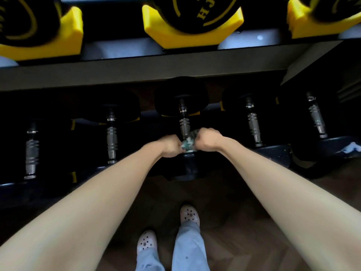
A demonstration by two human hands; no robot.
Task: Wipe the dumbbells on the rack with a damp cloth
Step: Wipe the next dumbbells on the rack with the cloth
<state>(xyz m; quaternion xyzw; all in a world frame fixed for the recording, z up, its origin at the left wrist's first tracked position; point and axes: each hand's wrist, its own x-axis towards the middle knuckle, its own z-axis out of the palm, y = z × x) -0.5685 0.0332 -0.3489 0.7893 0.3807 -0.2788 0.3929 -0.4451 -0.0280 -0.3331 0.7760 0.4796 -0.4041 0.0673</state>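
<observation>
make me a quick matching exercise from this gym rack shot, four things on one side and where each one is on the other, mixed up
Things:
1. cloth
2. yellow cradles
3. clogs
4. middle dumbbell

Places:
A. on the wood floor
B. upper shelf, under the big dumbbells
C. bunched between the left hand and right hand
D. lower shelf, handle under the cloth

Pairs: 1-C, 2-B, 3-A, 4-D
</observation>
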